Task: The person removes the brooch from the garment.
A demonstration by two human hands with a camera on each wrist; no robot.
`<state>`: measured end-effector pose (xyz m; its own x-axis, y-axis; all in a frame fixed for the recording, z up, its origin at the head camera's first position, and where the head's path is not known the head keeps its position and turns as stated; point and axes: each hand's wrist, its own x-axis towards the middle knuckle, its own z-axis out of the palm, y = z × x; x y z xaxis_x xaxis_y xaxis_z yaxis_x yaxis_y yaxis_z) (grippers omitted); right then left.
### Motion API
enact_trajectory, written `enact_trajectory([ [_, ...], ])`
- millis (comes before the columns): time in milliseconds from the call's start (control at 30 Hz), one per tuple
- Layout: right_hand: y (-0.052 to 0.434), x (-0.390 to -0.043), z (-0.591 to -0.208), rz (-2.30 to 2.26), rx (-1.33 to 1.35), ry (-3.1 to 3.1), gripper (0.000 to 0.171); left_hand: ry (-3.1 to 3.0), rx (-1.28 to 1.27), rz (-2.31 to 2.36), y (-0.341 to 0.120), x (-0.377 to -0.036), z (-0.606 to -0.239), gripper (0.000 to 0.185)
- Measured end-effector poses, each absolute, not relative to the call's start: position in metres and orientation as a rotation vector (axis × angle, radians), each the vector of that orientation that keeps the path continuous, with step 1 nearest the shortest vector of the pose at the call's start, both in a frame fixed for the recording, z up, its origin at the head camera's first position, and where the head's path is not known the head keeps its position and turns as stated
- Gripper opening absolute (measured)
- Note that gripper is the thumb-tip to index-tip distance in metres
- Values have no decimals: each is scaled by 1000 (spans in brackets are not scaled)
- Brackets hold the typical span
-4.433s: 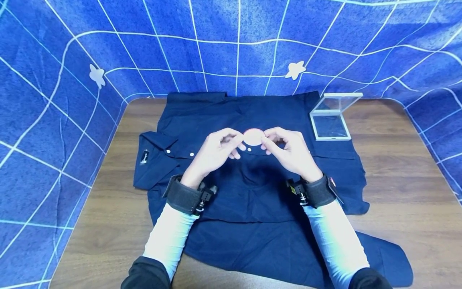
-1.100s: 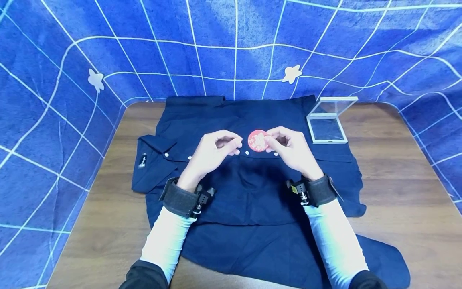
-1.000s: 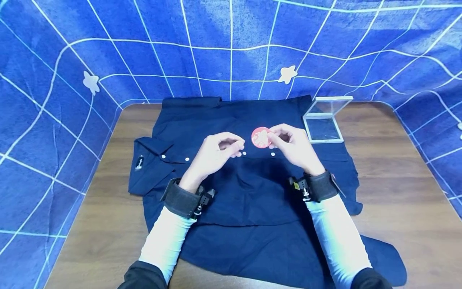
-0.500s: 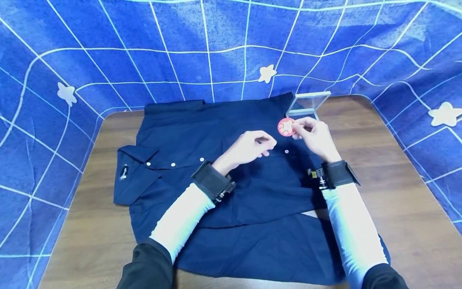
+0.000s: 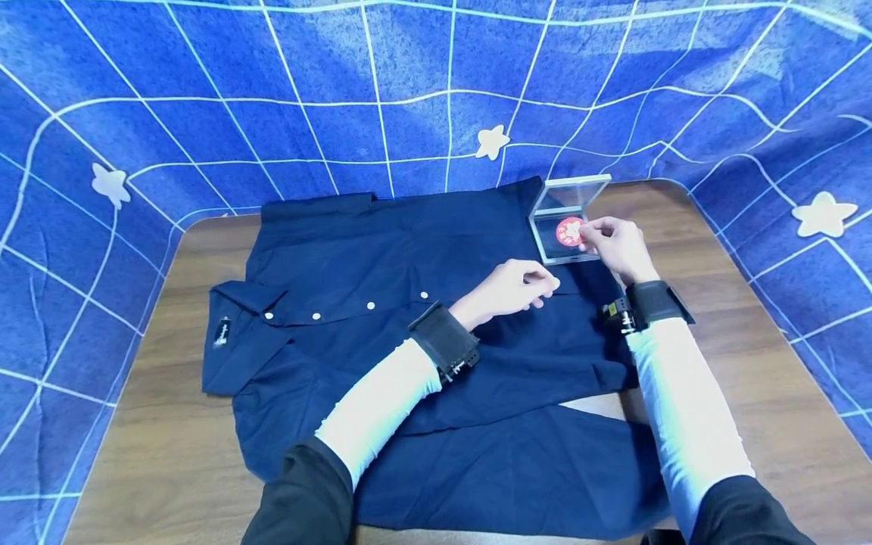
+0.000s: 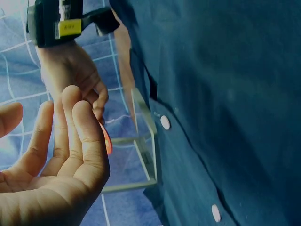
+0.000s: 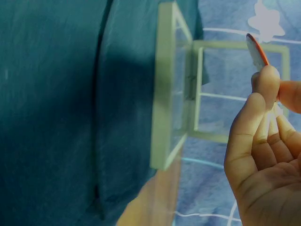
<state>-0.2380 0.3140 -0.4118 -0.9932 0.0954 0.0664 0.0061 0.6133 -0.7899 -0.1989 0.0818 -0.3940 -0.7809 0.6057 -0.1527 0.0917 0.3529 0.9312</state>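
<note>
Badge over open case, slip risk

Badge [image 5: 569,231], red and round, sat pinched at its edge between right hand [image 5: 616,246] thumb and fingertips [image 7: 265,77], held above the open clear case [image 5: 562,227] at the shirt's [image 5: 381,318] far right corner. Left hand [image 5: 511,288] hovered near the shirt's buttons w/ fingers loosely curled, holding nothing. Risks, judged from this: pinch was thin and on the rim only, so the badge could've slipped or flipped face-down. Case lay partly on cloth, unsteadied by either hand, so a nudge might've tipped it or swung the upright lid [image 5: 571,193] shut. Pin on the badge's back wasn't visible; if open, it could've snagged fabric.
</note>
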Motion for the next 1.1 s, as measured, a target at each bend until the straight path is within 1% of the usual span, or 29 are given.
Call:
enact_trajectory([
  [167,319,-246,-417,1293,-128,-2766,39,2166,613,1408,86,-198,-398,29],
  [433,312,-260,-428,1482,-214,-2761,37,2174,590,1402,86,-200,-402,28],
  [600,305,-267,-430,1334,-239,-2810,34,2195,627,1366,86,-198,-402,29],
  [800,303,-271,-427,1142,-337,-2837,30,2254,667,1315,84,-194,-398,26],
  [1100,310,-266,-433,994,-320,-2917,31,2245,644,1299,84,-185,-406,23],
])
